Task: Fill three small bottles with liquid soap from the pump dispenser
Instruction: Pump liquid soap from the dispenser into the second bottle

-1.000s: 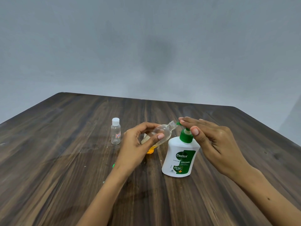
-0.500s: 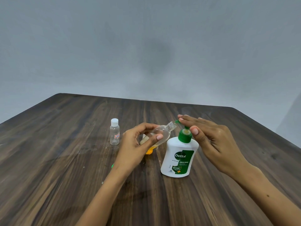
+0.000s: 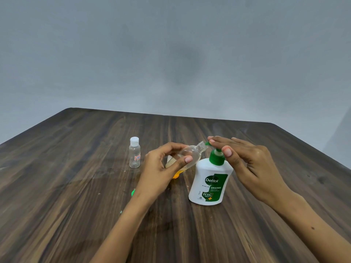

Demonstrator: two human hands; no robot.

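The left hand (image 3: pixel 161 168) curls round a clear small bottle (image 3: pixel 190 155), tilted with its open neck at the green spout of the soap dispenser (image 3: pixel 210 179) standing on the counter (image 3: pixel 76 186). The right hand (image 3: pixel 247 162) lies flat-fingered on the pump head. A capped bottle (image 3: pixel 134 152) stands apart, left.

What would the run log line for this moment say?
left hand: holds tilted clear bottle, mouth at spout | right hand: fingers on Dettol pump dispenser head | capped small bottle: upright, untouched
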